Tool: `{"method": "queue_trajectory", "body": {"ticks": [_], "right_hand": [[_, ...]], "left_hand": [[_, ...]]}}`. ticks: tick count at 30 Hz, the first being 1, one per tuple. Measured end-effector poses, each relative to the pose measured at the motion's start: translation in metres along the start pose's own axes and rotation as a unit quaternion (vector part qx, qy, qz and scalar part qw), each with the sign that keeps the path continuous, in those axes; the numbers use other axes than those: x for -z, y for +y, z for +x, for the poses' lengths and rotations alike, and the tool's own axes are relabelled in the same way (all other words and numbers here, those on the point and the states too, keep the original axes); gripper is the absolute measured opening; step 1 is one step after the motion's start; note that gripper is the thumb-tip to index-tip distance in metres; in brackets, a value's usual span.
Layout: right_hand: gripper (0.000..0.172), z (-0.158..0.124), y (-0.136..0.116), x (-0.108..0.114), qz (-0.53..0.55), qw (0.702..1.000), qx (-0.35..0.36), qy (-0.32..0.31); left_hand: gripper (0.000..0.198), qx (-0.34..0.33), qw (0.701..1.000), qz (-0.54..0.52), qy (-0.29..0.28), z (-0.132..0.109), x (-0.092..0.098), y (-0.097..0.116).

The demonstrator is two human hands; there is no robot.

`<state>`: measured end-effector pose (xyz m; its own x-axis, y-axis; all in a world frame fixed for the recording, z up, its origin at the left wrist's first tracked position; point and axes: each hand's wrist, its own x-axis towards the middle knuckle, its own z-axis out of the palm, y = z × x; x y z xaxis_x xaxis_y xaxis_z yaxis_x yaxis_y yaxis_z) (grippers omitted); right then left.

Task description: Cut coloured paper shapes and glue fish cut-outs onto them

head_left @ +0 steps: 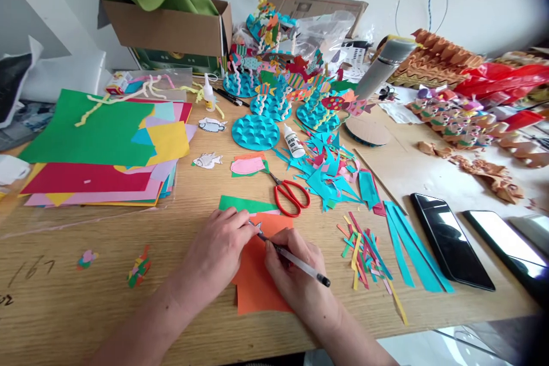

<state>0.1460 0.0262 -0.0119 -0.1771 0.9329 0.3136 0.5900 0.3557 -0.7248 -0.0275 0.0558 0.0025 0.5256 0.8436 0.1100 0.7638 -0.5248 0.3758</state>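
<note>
My right hand grips a pen with a clear barrel and black end, its tip low over the orange paper. Beside it, my left hand presses down with bent, close fingers on a small paper fish cutout, whose pointed tail shows past the fingertips. Most of that cutout is hidden under the hand. A green paper strip lies just beyond the orange sheet. Red-handled scissors rest ahead of my hands, their blades near a stack of pink, orange and green paper pieces.
Coloured sheets are piled at the left. Two paper fish lie ahead, near a blue bumpy disc and a glue bottle. Blue scraps, thin strips and a phone lie to the right.
</note>
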Motion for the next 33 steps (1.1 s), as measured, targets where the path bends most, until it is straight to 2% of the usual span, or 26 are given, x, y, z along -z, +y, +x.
{"method": "queue_trajectory", "body": {"ticks": [10,20,28,33], "right_hand": [[0.015,-0.002,-0.001,0.004,0.007,1.000,0.019,-0.011],[0.016,-0.002,-0.001,0.008,-0.006,1.000,0.015,-0.010],[0.017,-0.002,-0.001,0.009,-0.004,1.000,0.017,0.004],[0.018,-0.001,-0.001,0.009,-0.003,1.000,0.020,0.018]], "left_hand": [[0.029,-0.003,1.000,-0.009,0.017,0.000,-0.004,-0.003],[0.034,-0.014,0.998,0.059,0.007,-0.004,-0.006,0.003],[0.031,-0.028,0.996,0.076,0.029,-0.005,-0.011,0.001],[0.029,-0.039,0.996,0.067,0.038,-0.003,-0.008,0.002]]}}
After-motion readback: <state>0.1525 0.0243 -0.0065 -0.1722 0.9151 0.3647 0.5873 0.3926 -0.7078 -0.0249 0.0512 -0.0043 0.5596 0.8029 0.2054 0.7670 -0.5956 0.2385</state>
